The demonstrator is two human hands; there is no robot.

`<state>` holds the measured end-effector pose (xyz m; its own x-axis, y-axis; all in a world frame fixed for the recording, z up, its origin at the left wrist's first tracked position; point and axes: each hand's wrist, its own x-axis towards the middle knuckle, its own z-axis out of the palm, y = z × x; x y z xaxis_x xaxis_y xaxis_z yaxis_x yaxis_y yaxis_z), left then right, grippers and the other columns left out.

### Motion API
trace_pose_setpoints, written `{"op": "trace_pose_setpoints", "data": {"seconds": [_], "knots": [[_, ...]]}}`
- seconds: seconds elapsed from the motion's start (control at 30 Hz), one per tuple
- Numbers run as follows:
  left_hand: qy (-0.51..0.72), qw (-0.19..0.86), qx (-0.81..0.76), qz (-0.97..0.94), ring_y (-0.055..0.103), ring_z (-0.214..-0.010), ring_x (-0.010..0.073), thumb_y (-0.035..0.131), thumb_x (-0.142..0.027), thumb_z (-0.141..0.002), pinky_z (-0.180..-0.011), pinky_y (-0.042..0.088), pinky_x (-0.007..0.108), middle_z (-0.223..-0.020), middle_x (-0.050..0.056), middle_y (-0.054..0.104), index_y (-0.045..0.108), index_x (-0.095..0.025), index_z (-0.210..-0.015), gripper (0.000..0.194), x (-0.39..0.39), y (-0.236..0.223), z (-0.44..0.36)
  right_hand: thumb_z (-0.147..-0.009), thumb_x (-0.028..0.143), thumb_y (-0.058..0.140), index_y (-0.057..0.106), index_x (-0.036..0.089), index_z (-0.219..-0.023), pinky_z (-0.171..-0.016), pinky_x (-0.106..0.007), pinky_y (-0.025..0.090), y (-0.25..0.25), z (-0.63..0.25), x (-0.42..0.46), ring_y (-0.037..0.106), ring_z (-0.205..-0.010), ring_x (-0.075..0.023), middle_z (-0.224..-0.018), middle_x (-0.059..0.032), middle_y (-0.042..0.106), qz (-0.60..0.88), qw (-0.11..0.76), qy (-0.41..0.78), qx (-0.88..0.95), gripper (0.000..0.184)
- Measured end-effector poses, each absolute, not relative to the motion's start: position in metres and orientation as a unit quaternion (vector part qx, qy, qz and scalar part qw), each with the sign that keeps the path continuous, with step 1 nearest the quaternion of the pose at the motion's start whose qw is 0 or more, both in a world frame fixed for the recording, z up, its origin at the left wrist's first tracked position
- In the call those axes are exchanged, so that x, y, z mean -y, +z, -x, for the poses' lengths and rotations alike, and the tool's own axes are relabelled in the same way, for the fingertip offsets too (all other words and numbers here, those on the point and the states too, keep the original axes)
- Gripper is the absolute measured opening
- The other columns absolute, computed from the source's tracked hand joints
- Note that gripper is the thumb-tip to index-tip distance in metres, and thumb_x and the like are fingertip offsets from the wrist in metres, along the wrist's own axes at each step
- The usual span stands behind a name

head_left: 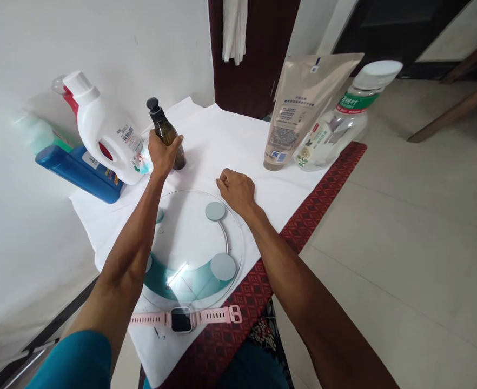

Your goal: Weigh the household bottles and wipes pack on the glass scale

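My left hand [162, 155] is wrapped round a small dark brown pump bottle [166, 129] with a black top, which stands upright on the white cloth [230, 140]. My right hand [236, 189] rests on the cloth as a loose fist with nothing visible in it, just beyond the far rim of a round glass scale [193, 254] with grey pads. My left forearm crosses over the left part of the scale.
A white detergent jug [104, 129] leans on a blue container [80, 170] at the left by the wall. A beige refill pouch [299, 108] and a clear plastic bottle [339, 124] stand at the right. A pink smartwatch [184, 317] lies near me.
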<state>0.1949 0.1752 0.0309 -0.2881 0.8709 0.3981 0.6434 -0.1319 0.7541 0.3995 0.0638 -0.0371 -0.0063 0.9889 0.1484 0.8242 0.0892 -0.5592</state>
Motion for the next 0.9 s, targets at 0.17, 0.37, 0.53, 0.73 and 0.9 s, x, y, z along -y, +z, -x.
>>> {"op": "trace_pose_setpoints", "data": {"seconds": [0.17,0.37,0.53,0.73,0.9], "knots": [[0.490,0.094,-0.651,-0.573,0.065,-0.106,0.0204,0.094,-0.045,-0.077,-0.100,0.050,0.045,-0.105,0.000,0.067,0.049,-0.025,-0.099,0.054,-0.171,0.039,-0.211,-0.107,0.022,0.053,0.073,0.023,-0.103,-0.076,-0.037,0.040,-0.039,-0.400,-0.065,0.072,-0.092,-0.0281,-0.101,-0.0096,0.082,0.660,0.261,0.157,0.687,0.020],[0.503,0.031,-0.581,-0.639,0.064,-0.109,0.0183,0.095,-0.049,-0.079,-0.099,0.054,0.045,-0.102,-0.004,0.064,0.047,-0.026,-0.102,0.058,-0.132,0.082,-0.214,-0.107,0.023,0.055,0.074,0.022,-0.104,-0.079,-0.037,0.043,-0.041,-0.400,-0.066,0.072,-0.094,-0.0278,-0.103,-0.0100,0.082,0.656,0.271,0.160,0.686,0.019],[0.485,0.066,-0.494,-0.719,0.068,-0.097,0.0236,0.089,-0.059,-0.080,-0.088,0.060,0.045,-0.100,0.002,0.069,0.060,-0.024,-0.100,0.049,-0.051,0.098,-0.202,-0.106,0.025,0.059,0.073,0.023,-0.105,-0.080,-0.038,0.045,-0.044,-0.400,-0.067,0.073,-0.099,-0.0306,-0.108,-0.0114,0.082,0.655,0.284,0.163,0.681,0.015],[0.416,0.118,-0.578,-0.692,0.072,-0.093,0.0257,0.094,-0.051,-0.074,-0.081,0.066,0.042,-0.096,0.002,0.071,0.066,-0.023,-0.103,0.049,0.028,0.076,-0.186,-0.105,0.023,0.056,0.072,0.023,-0.100,-0.081,-0.039,0.045,-0.046,-0.399,-0.068,0.071,-0.094,-0.0297,-0.102,-0.0109,0.082,0.654,0.300,0.165,0.675,0.016],[0.411,0.138,-0.588,-0.683,0.073,-0.088,0.0255,0.094,-0.051,-0.073,-0.079,0.068,0.043,-0.094,0.003,0.072,0.068,-0.023,-0.102,0.048,0.053,0.069,-0.177,-0.103,0.022,0.056,0.073,0.023,-0.098,-0.083,-0.040,0.047,-0.044,-0.401,-0.067,0.070,-0.092,-0.0291,-0.096,-0.0103,0.081,0.652,0.302,0.169,0.675,0.017]]}}
